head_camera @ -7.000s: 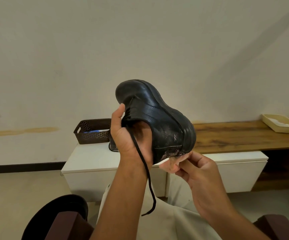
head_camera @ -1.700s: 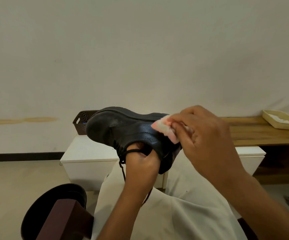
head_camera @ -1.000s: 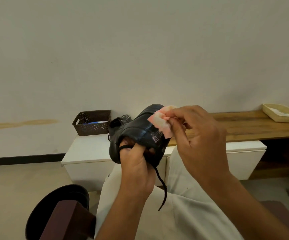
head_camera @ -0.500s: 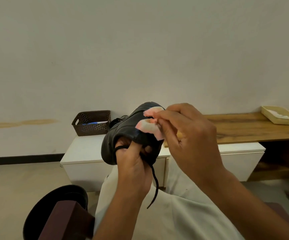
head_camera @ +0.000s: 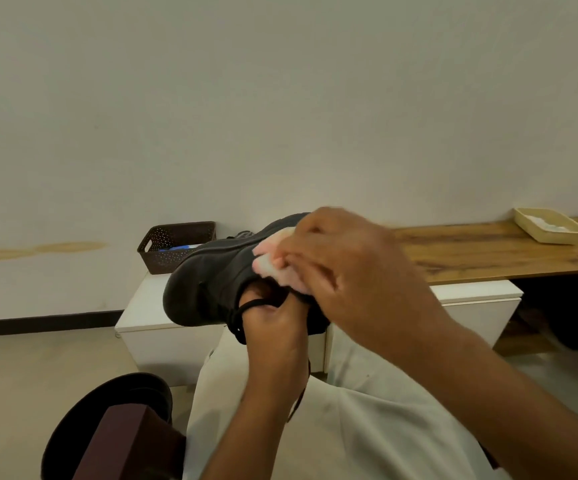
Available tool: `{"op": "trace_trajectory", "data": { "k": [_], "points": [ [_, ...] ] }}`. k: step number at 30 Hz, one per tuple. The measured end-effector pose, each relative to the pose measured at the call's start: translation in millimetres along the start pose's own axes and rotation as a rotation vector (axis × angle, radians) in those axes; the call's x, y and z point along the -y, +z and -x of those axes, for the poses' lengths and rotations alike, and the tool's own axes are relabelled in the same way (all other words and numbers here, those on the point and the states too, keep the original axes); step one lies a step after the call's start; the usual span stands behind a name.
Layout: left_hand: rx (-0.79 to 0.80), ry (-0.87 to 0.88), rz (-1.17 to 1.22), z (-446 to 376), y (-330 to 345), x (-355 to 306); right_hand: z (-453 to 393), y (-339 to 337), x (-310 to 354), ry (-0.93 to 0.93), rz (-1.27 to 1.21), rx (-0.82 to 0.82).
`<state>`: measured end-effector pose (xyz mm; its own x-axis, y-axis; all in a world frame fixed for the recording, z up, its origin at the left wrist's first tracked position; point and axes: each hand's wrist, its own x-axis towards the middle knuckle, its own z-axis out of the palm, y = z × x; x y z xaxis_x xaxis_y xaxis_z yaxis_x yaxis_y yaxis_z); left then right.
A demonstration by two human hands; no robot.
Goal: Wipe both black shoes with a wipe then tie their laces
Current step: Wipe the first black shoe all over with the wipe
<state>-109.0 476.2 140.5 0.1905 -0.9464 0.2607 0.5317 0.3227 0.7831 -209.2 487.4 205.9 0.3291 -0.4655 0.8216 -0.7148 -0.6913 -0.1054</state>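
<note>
Black shoe (head_camera: 207, 289) lying on its side above the lap, toe pointing left, leather matte, lace (head_camera: 251, 304) looping loose. Left hand (head_camera: 273, 327) gripping its opening from below. Right hand (head_camera: 356, 271) pinching white wipe (head_camera: 273, 268), pressing it against the upper.

Before me a white cabinet (head_camera: 149, 306) carries a brown perforated basket (head_camera: 173, 245) at its rear left corner, a blue item inside it. Adjoining on the right, a wooden tabletop (head_camera: 481, 251) bears a shallow cream tray (head_camera: 550, 231) with white contents.
</note>
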Motion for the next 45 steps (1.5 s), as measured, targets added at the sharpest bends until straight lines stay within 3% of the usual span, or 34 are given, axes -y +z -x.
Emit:
{"op": "trace_trajectory", "data": {
  "k": [2, 5, 12, 17, 23, 26, 28, 29, 34, 36, 42, 45],
  "points": [
    [0.008, -0.043, -0.008, -2, -10, 1, 2, 5, 11, -0.073, -0.018, 0.035],
    [0.012, -0.214, 0.223, 0, -17, -6, 12, -1, 10, -0.124, -0.093, 0.073],
    [0.044, -0.108, 0.367, -8, -8, -25, 20, -10, -11, -0.103, -0.063, -0.083],
    [-0.044, -0.234, 0.509, -17, -11, -28, 32, 11, -32, 0.022, -0.013, -0.207],
    [0.039, -0.433, 0.641, -16, -11, -16, 16, 23, 4, 0.191, -0.253, -0.378],
    [0.094, -0.447, 0.725, -7, -17, -12, 14, 31, 24, 0.087, -0.236, -0.227],
    [0.217, -0.459, 0.777, -7, -22, -17, 27, 38, 29, 0.003, -0.152, -0.106],
    [0.173, -0.523, 0.787, -10, -23, -17, 33, 38, 26, -0.042, -0.114, -0.074],
    [0.008, -0.663, 0.760, -18, -15, -22, 21, 23, -8, 0.051, -0.029, -0.242],
    [0.050, -0.678, 0.880, -17, -13, -19, 13, 24, -7, 0.067, -0.023, -0.279],
    [0.112, -0.684, 0.794, -21, -27, -21, 37, 34, 16, -0.095, -0.128, -0.040],
    [0.009, -0.661, 0.753, -23, -22, -21, 39, 26, -2, -0.028, -0.106, -0.105]
  ]
}}
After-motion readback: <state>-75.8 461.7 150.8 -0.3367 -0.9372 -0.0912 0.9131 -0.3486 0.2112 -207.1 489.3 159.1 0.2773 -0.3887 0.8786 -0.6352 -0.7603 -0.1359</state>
